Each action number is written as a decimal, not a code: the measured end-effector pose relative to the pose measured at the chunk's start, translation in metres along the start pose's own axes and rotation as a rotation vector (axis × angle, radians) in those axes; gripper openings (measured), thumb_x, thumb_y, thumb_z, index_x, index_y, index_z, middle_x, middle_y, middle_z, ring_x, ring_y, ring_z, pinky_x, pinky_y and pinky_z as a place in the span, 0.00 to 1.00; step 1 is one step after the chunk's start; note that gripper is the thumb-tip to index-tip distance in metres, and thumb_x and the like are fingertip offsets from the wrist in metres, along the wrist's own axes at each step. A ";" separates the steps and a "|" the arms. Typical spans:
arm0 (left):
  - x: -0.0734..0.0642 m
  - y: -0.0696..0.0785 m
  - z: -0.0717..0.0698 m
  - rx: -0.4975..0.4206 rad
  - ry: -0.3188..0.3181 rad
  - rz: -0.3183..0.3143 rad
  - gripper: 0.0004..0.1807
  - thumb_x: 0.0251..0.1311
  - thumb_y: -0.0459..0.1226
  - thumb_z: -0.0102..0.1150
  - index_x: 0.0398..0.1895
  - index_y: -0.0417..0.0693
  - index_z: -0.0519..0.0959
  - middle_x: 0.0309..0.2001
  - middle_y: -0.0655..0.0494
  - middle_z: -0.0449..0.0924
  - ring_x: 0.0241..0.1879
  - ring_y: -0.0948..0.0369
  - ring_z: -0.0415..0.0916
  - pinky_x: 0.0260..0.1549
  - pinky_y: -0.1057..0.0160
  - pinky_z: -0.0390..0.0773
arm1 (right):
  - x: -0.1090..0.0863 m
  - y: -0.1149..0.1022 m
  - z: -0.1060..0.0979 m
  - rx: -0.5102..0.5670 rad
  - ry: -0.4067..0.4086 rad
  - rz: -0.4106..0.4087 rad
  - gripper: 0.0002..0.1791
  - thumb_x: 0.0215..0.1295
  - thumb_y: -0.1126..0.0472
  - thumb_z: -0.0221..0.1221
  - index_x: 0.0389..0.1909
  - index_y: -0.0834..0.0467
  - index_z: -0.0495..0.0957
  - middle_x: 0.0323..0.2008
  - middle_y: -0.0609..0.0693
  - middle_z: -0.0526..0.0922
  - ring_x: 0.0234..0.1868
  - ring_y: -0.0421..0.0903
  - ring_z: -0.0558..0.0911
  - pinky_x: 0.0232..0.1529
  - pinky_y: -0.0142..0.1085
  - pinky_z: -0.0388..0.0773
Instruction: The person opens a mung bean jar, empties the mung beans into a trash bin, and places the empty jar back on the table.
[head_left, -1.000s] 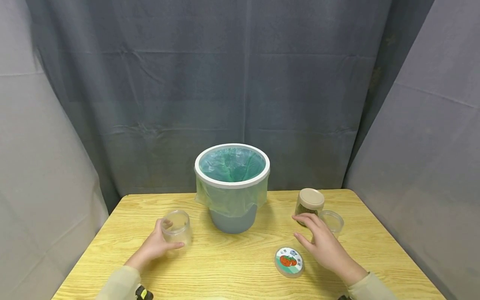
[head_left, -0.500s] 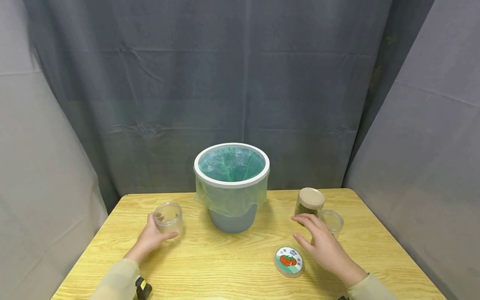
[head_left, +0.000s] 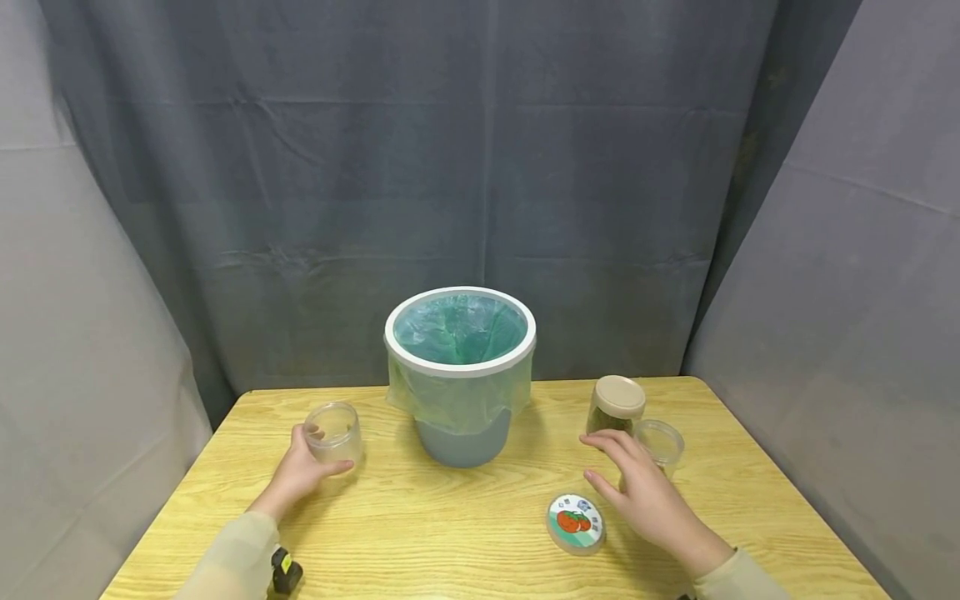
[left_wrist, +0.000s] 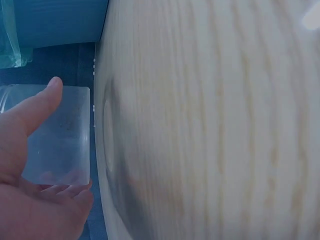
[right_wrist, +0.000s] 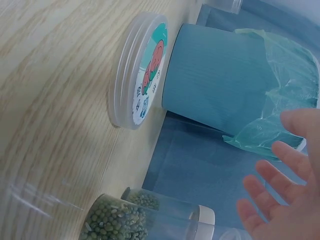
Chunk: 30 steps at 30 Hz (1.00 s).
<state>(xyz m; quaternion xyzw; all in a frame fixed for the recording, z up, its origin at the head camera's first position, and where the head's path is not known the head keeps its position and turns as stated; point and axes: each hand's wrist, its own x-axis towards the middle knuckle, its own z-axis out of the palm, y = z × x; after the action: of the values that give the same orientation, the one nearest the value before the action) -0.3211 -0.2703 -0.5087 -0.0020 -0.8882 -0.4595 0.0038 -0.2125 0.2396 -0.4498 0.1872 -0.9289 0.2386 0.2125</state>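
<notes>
My left hand grips a clear plastic jar without a lid, thumb on one side and fingers round the other. In the left wrist view, the jar is upright, with its base a little above the table; its inside looks bare. My right hand hovers, fingers spread and loosely bent, holding nothing. Beyond it are a jar with a beige lid and a lidless clear jar, partly hidden. Green mung beans fill the base of the nearer jar. A round lid with a tomato picture lies left of my right hand.
A grey-blue bin with a white rim and a thin green liner stands at the table's back middle. The wooden table ends at a dark curtain, with pale cloth on both sides.
My left hand has carried the clear jar left and slightly away from me, mostly in the first half second. My right hand, the lid and the other jars stay where they were.
</notes>
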 end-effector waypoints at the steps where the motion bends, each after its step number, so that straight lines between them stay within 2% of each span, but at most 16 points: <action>1: 0.000 0.000 0.000 0.003 0.001 0.002 0.55 0.53 0.43 0.79 0.70 0.33 0.48 0.72 0.27 0.58 0.71 0.30 0.59 0.70 0.34 0.62 | 0.000 0.000 0.000 0.001 0.001 -0.002 0.27 0.65 0.62 0.70 0.64 0.53 0.77 0.60 0.49 0.77 0.55 0.46 0.77 0.47 0.44 0.79; 8: 0.001 0.002 0.001 0.021 0.000 0.006 0.55 0.53 0.42 0.80 0.70 0.32 0.48 0.72 0.27 0.59 0.71 0.30 0.60 0.69 0.35 0.63 | -0.001 0.002 0.002 0.017 0.008 -0.013 0.27 0.64 0.63 0.71 0.64 0.54 0.77 0.60 0.50 0.77 0.61 0.53 0.78 0.55 0.54 0.80; 15: 0.004 -0.001 0.002 0.025 -0.017 -0.003 0.56 0.53 0.43 0.80 0.70 0.31 0.47 0.72 0.26 0.58 0.72 0.29 0.58 0.70 0.34 0.61 | -0.002 0.003 0.003 0.018 0.017 -0.026 0.27 0.63 0.63 0.71 0.63 0.54 0.78 0.60 0.50 0.77 0.60 0.53 0.78 0.55 0.54 0.80; 22: 0.006 -0.011 0.004 0.020 -0.037 -0.024 0.59 0.53 0.47 0.80 0.71 0.31 0.46 0.74 0.26 0.55 0.73 0.28 0.56 0.71 0.33 0.60 | -0.002 0.003 0.005 0.017 0.019 -0.033 0.27 0.63 0.64 0.71 0.63 0.56 0.78 0.59 0.50 0.78 0.60 0.53 0.79 0.55 0.54 0.80; 30: 0.003 -0.012 0.005 0.000 -0.040 -0.026 0.59 0.53 0.44 0.79 0.72 0.30 0.45 0.73 0.24 0.55 0.72 0.28 0.56 0.71 0.33 0.59 | -0.003 0.003 0.006 0.015 0.015 -0.035 0.26 0.63 0.63 0.71 0.63 0.56 0.78 0.60 0.50 0.77 0.59 0.54 0.79 0.55 0.55 0.81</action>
<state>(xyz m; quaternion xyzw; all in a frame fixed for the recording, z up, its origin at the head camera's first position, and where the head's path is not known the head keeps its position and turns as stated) -0.3242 -0.2735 -0.5210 0.0002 -0.8880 -0.4595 -0.0199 -0.2128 0.2401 -0.4572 0.2035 -0.9221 0.2430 0.2221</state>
